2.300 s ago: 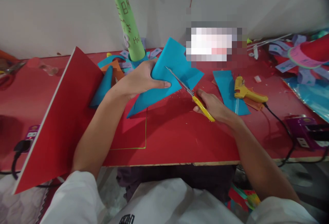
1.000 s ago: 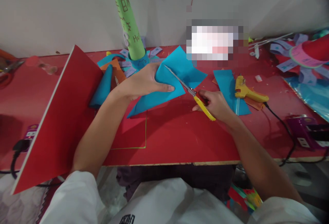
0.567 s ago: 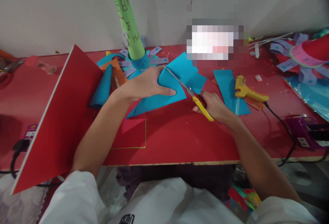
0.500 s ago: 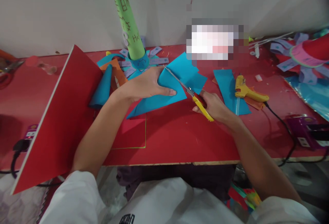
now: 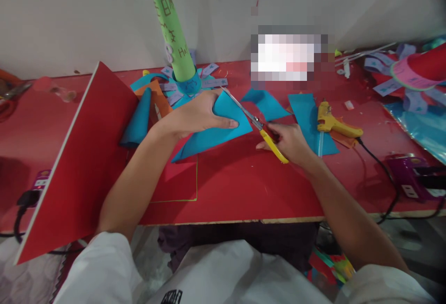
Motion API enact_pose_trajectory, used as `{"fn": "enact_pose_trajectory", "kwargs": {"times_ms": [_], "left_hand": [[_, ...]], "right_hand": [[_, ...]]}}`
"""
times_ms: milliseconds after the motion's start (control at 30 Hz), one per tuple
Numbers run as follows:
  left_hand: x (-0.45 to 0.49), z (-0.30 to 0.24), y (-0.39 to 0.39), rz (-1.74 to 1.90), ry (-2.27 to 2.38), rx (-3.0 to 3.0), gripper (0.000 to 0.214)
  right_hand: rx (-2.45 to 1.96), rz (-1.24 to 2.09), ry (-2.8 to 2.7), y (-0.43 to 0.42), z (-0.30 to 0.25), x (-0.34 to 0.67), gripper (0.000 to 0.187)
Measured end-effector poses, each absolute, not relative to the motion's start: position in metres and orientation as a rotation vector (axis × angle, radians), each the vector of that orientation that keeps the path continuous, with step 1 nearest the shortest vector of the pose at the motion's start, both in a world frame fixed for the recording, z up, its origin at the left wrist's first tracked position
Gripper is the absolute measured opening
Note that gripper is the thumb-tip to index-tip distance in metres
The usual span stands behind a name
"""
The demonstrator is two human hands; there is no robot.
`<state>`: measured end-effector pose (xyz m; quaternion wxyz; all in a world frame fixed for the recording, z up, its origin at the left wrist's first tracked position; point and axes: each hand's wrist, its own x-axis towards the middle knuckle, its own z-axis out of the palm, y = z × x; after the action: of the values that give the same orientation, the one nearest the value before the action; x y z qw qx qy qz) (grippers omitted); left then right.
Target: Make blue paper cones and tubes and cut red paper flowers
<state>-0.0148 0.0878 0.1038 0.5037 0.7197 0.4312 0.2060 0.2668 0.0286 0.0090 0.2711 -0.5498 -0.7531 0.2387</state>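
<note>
My left hand (image 5: 212,113) is closed on a sheet of blue paper (image 5: 223,132), its thumb flat on top and its other fingers hidden behind. In my right hand (image 5: 287,141) is a pair of scissors (image 5: 266,136) with a yellow and a red handle. The blades look closed together and lie along the sheet's upper right edge, pointing up and left. Behind the scissors, a separate blue paper piece (image 5: 270,105) rests on the table. To the left of my left hand stands a rolled blue paper cone (image 5: 138,120).
A yellow glue gun (image 5: 336,125) lies on a blue strip (image 5: 299,109) at right, its cord running to a purple power strip (image 5: 413,178). A red board (image 5: 80,164) leans at left. A green paper tube (image 5: 174,29) rises at the back.
The right-hand blue piece has come away from the sheet and dropped onto the table behind the scissors. My left hand has hardly moved; the scissors remain beside the sheet's edge.
</note>
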Motion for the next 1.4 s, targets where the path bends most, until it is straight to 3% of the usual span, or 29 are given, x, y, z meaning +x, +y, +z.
{"fn": "enact_pose_trajectory", "kwargs": {"times_ms": [333,533,833,1167,1400], "left_hand": [[-0.018,0.104,0.091,0.502,1.108,1.792,0.066],[-0.016,0.1,0.092,0.569,1.016,1.86,0.065],[-0.015,0.092,0.094,0.542,0.979,1.863,0.089],[0.008,0.06,0.084,0.119,0.963,2.219,0.111],[0.018,0.06,0.062,-0.223,1.151,2.574,0.099]], "right_hand": [[-1.574,0.347,-1.824,0.039,-0.005,0.27,0.07],[-1.619,0.313,-1.803,0.041,-0.01,0.271,0.066],[-1.648,0.395,-1.719,0.041,-0.002,0.269,0.069],[-1.537,0.474,-1.556,0.034,0.005,0.267,0.065],[-1.55,0.467,-1.522,0.034,0.01,0.265,0.069]]}}
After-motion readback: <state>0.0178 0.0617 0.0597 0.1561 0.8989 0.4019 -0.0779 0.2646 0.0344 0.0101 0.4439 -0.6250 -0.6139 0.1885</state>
